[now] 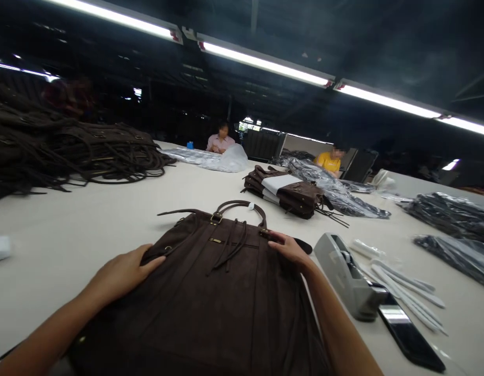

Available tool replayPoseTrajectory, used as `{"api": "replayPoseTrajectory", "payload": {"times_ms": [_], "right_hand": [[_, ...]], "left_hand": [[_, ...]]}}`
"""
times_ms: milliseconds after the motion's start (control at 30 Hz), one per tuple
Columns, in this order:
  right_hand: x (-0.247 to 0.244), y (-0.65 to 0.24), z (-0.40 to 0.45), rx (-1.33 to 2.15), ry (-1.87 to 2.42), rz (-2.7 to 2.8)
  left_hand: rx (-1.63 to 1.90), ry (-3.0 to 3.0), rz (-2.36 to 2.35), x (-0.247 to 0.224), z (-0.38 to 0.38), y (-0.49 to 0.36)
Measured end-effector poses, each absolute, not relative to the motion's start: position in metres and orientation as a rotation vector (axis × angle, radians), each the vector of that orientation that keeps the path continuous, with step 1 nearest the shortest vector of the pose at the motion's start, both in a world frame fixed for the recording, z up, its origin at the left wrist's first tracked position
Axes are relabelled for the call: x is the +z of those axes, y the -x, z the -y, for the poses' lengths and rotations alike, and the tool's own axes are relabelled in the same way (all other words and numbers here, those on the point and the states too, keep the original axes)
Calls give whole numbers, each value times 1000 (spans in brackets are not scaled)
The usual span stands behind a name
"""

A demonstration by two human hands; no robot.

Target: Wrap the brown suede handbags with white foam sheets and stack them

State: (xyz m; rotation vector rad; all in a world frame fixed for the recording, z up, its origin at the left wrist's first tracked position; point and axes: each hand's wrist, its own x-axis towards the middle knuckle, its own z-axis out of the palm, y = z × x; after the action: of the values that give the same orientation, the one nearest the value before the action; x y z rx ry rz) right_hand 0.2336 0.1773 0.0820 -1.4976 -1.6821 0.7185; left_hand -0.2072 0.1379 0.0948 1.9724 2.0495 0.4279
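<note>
A dark brown handbag lies in front of me, its two looped handles pointing away. On its face are a small zip with a brass pull and thin hanging laces. My left hand grips the bag's upper left edge, thumb on top and the other fingers partly hidden behind the side. At the upper right corner, my right hand holds the bag near the handle's buckle, close to a dark strap end. A small white piece sits on the handle.
A grey tape dispenser, white cords and a black phone lie to the right. Folded brown bags with a white band lie ahead. Brown bags are heaped left; plastic-wrapped goods lie right. Two people sit beyond.
</note>
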Motion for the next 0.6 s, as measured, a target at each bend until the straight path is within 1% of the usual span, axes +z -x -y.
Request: {"api": "replayPoseTrajectory", "payload": {"times_ms": [67,167,333,467,533,600], "right_hand": [[82,-240,-149,749,1528,1669],[71,-252,-98,671,1624,1581],[49,-269,-22,701,1822,1320],[53,-259,-1,751,1902,1339],[61,-250,-3,649,1945,1421],[69,-243,-9,441,2014,1514]], "left_hand": [[330,-1945,-2078,99,-128,217],[256,-1942,-2034,107,-114,223],[357,-1909,-2059,98,-96,226],[460,-2047,-2140,90,-89,222],[491,-2251,-2204,94,-89,215],[367,-2393,-2217,102,-89,205]]}}
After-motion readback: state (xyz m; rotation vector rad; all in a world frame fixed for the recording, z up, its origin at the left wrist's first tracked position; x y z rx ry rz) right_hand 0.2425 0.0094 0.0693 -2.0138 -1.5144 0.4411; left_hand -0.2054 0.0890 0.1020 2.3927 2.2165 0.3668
